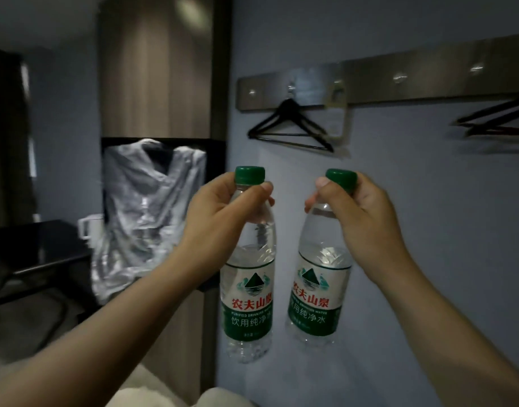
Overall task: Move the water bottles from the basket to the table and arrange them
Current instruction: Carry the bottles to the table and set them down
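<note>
Two clear water bottles with green caps and green-and-white labels hang in the air in front of a grey wall. My left hand (220, 218) grips the left bottle (248, 295) by its neck, just under the cap. My right hand (358, 218) holds the right bottle (317, 298) at the cap and neck, and this bottle tilts slightly. The two bottles are side by side and apart. No basket is in view.
A dark table (32, 245) stands at the left. A grey shirt (146, 212) hangs in an open niche behind my left hand. On the wall above, a metal hook rail (399, 80) carries a black hanger (290, 127) and another hanger (499, 118).
</note>
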Demonstrator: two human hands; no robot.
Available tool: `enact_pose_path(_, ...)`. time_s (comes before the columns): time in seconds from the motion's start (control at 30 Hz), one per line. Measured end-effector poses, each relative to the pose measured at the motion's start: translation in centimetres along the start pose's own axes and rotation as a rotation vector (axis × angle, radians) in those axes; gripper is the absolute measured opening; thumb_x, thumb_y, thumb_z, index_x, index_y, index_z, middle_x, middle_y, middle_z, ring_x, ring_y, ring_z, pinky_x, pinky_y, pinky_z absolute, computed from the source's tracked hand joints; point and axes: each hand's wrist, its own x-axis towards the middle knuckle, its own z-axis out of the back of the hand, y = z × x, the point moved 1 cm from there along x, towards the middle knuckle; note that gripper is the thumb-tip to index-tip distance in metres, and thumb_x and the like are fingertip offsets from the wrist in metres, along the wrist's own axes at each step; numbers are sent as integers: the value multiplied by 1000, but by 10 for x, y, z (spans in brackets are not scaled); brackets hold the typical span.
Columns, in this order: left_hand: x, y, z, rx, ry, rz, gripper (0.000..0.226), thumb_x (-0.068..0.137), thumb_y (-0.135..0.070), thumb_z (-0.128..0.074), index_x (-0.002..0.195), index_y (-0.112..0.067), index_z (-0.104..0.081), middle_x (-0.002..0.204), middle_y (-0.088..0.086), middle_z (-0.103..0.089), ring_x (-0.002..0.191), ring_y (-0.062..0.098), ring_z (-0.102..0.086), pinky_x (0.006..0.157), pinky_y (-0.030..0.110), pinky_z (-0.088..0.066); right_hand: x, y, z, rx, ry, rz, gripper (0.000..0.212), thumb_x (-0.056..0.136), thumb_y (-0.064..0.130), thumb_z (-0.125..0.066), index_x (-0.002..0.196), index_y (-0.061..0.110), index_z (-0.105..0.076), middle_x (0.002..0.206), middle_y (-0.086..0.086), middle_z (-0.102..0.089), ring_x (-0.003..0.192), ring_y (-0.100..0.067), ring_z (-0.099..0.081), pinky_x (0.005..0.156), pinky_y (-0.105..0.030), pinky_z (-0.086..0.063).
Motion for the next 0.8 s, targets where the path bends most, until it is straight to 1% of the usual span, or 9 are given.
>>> enact_pose_path(0.13, -7, -3, 80, 100, -85, 4, 15, 90, -19, -59, 89, -5, -67, 86, 15, -72, 81, 31, -69, 76, 34, -59, 3, -3, -80, 107, 82, 19, 10, 91, 30, -61, 87, 21, -61, 82, -1, -73, 79, -11, -71, 71, -16, -53)
enact_pose_path(0.23, -13, -5, 137, 177, -138, 3, 17, 89, -21, -60, 92, -6, -67, 86, 13, -72, 80, 27, -70, 76, 31, -59, 4, -2, -139, 196, 137, 19, 12, 91, 31, -61, 87, 20, -61, 81, 0, -73, 75, -7, -70, 65, -11, -51)
enact_pose_path(0.3, -18, -4, 172, 207, -170, 10, 18, 89, -20, -60, 92, -4, -67, 85, 14, -72, 79, 25, -70, 74, 28, -57, 3, -2, -175, 217, 167, 22, 15, 90, 35, -60, 88, 20, -61, 81, 1, -74, 75, -6, -70, 64, -11, -51)
enact_pose_path(0.37, -21, -2, 204, 245, -196, 22, 18, 89, -21, -60, 92, -5, -67, 85, 13, -72, 79, 24, -70, 73, 25, -56, 5, -5, -211, 246, 199, 11, 15, 90, 36, -60, 89, 21, -61, 83, 1, -74, 77, -8, -71, 68, -16, -53)
enact_pose_path(0.47, -23, 4, 247, 294, -248, 29, 17, 88, -24, -61, 90, -9, -69, 82, 10, -72, 76, 22, -70, 70, 21, -55, 9, -13, -260, 290, 260, -2, 15, 91, 36, -60, 89, 21, -62, 84, -2, -73, 84, -14, -71, 84, -35, -54)
enact_pose_path(0.5, -23, 7, 260, 310, -272, 34, 16, 88, -25, -61, 89, -10, -69, 81, 9, -72, 75, 20, -70, 68, 19, -54, 11, -16, -276, 294, 279, 5, 15, 91, 35, -60, 89, 20, -62, 84, -1, -73, 85, -14, -70, 85, -36, -54)
enact_pose_path(0.63, -23, 26, 304, 414, -347, 66, 18, 87, -31, -60, 87, -14, -67, 82, 6, -72, 75, 17, -70, 69, 20, -56, 21, -34, -334, 340, 338, 24, 17, 92, 34, -59, 90, 17, -62, 83, 1, -73, 82, -8, -69, 79, -21, -53)
enact_pose_path(0.7, -21, 37, 325, 457, -371, 73, 17, 87, -31, -59, 87, -16, -67, 82, 5, -72, 75, 16, -70, 68, 18, -55, 27, -46, -362, 341, 364, 34, 20, 92, 36, -59, 90, 16, -62, 82, 4, -73, 81, -3, -68, 76, -11, -49)
enact_pose_path(0.8, -16, 56, 353, 507, -428, 84, 19, 88, -29, -60, 89, -11, -66, 81, 6, -71, 73, 16, -70, 63, 16, -53, 32, -69, -402, 377, 397, 42, 24, 91, 35, -60, 91, 11, -63, 79, 11, -73, 76, 5, -65, 69, -3, -43)
